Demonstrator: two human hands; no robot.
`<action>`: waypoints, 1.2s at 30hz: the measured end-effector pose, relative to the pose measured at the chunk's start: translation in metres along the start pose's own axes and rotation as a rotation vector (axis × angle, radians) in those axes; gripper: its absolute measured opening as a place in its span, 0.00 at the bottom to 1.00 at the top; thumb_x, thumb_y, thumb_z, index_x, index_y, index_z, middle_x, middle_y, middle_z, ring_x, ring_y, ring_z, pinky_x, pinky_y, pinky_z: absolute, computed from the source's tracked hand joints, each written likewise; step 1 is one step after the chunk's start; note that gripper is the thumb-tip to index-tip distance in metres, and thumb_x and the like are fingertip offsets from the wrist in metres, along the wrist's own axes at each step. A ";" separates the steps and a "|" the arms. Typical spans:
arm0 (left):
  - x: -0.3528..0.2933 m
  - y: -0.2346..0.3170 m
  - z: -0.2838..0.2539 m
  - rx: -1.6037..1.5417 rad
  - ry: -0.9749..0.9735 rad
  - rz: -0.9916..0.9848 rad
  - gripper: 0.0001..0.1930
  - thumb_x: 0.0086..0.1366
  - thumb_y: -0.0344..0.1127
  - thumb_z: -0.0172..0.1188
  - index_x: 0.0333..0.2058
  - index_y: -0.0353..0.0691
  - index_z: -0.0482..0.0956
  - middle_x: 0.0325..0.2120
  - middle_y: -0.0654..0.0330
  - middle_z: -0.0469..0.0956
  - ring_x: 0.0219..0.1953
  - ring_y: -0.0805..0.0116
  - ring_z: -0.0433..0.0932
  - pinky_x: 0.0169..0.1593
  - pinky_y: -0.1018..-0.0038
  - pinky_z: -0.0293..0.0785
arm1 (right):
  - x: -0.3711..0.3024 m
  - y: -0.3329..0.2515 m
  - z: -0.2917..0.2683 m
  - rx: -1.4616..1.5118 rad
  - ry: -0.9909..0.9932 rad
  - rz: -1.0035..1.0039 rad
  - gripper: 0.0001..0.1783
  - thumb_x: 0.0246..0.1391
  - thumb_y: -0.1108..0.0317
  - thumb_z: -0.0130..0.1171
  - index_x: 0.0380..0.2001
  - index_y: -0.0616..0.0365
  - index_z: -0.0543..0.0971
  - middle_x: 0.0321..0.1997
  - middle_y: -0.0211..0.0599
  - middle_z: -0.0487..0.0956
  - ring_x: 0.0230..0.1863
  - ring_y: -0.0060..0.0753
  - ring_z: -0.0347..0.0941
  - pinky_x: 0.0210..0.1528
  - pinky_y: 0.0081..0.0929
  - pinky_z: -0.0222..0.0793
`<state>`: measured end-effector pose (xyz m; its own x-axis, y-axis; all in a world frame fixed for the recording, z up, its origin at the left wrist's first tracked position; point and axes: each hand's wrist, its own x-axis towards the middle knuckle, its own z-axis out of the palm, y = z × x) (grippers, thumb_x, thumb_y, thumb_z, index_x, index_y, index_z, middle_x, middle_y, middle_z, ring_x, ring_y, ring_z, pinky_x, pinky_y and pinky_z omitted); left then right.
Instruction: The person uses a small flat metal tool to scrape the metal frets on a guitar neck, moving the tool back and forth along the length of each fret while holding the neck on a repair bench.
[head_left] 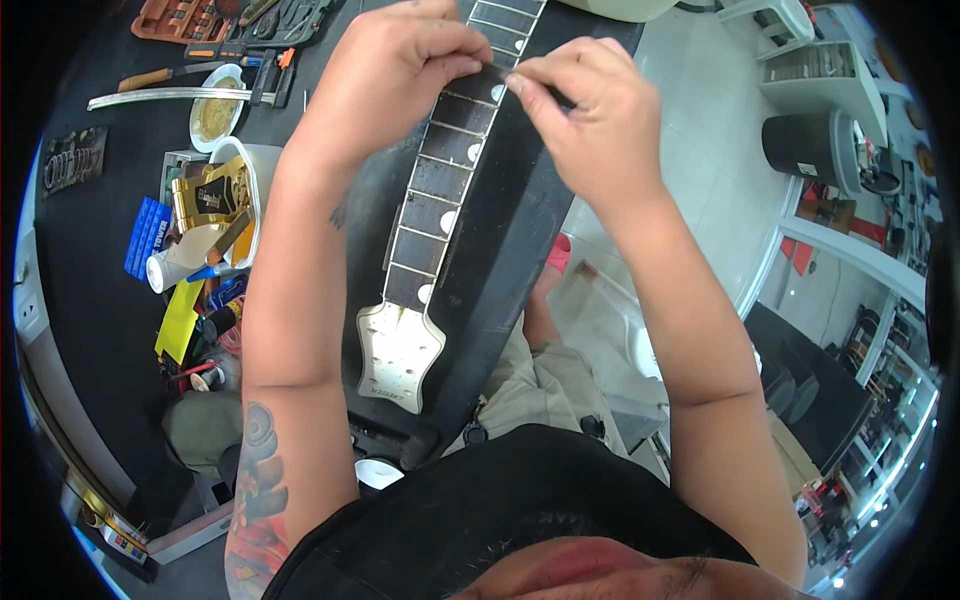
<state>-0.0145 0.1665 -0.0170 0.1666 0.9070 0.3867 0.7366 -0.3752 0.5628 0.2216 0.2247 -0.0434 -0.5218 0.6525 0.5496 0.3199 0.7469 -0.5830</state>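
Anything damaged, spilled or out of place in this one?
No spill stands out. The guitar neck looks smudged and carries no strings, and its headstock has no tuning pegs, so it looks stripped. Farther left, a long pale strip lies across a dish, an odd resting place.

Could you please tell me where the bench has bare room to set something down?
Two patches look free on the black bench: between the guitar neck and right edge, and left of the blue box and yellow sheet. It is crowded around the white tub and orange tool case, and the left hand and right hand are over the neck.
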 end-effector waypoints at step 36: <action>-0.011 0.006 -0.004 -0.104 -0.150 -0.037 0.08 0.68 0.25 0.73 0.44 0.35 0.93 0.31 0.56 0.81 0.36 0.57 0.83 0.42 0.65 0.78 | -0.018 -0.001 -0.006 0.077 -0.078 -0.009 0.05 0.57 0.68 0.79 0.36 0.54 0.92 0.36 0.32 0.87 0.41 0.46 0.81 0.48 0.42 0.79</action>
<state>-0.0141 0.1535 -0.0150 0.2420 0.9361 0.2553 0.6738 -0.3515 0.6500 0.2352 0.2130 -0.0488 -0.5854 0.6313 0.5087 0.2545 0.7388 -0.6240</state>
